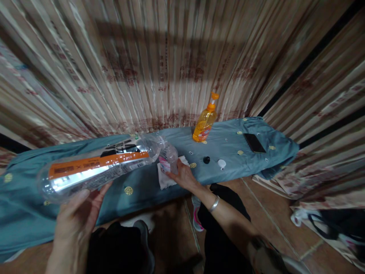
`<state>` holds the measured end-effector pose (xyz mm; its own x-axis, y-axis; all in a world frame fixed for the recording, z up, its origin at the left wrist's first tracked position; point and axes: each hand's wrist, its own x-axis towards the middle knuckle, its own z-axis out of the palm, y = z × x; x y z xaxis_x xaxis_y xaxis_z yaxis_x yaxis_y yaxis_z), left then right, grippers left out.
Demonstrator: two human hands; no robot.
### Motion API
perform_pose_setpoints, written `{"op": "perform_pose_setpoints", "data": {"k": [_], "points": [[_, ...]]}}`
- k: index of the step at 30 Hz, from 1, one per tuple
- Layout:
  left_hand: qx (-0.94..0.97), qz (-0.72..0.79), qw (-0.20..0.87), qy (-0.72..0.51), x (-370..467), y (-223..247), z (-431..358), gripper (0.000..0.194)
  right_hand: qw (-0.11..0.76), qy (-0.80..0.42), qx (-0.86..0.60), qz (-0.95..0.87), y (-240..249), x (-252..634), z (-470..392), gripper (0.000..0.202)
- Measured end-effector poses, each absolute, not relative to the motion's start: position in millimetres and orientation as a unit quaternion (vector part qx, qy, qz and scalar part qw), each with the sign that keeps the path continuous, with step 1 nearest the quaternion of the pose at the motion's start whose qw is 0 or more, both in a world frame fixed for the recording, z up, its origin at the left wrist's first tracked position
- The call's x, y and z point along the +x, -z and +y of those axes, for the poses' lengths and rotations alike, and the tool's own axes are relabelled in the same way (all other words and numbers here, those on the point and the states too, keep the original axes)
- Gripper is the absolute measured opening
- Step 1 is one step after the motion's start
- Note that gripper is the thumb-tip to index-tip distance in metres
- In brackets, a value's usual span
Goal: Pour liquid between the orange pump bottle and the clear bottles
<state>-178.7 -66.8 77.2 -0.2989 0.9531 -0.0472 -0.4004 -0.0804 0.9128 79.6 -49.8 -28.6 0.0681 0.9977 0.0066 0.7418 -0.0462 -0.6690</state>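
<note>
A large clear plastic bottle (99,165) with an orange and silver label lies tilted across the left part of the view, its neck toward the middle. Under its base end, my left hand (81,211) supports it, fingers wrapped against the plastic. My right hand (182,175) holds a small clear bottle (170,155), whose mouth end meets the neck of the large one. Beneath the small bottle is a white cloth (165,180) on the bench. A black cap (206,160) and a white cap (221,163) lie to the right of my right hand.
An orange pump bottle (204,123) stands near the back of the cloth-covered bench (148,190). Farther right lies a dark phone (254,143). Patterned curtains (171,68) hang behind. A black bag (336,228) rests at the lower right.
</note>
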Motion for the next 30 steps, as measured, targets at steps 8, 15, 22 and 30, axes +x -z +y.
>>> {"op": "perform_pose_setpoints", "data": {"k": [8,15,22,30], "points": [[0.313,0.459,0.503,-0.662,-178.0,-80.4,-67.7,0.063,0.273,-0.240,-0.679,-0.637,31.7,80.7,-50.1,0.048],[0.313,0.445,0.511,-0.666,-182.0,-76.3,-66.6,0.077,0.263,-0.238,-0.690,-0.631,29.0,79.2,-50.0,0.048],[0.310,0.442,0.513,-0.667,-181.8,-74.9,-66.0,0.074,0.263,-0.249,-0.686,-0.631,27.1,79.2,-50.8,0.052],[0.307,0.452,0.505,-0.668,-179.2,-76.4,-65.8,0.068,0.264,-0.238,-0.684,-0.637,30.5,78.4,-49.4,0.053]]}}
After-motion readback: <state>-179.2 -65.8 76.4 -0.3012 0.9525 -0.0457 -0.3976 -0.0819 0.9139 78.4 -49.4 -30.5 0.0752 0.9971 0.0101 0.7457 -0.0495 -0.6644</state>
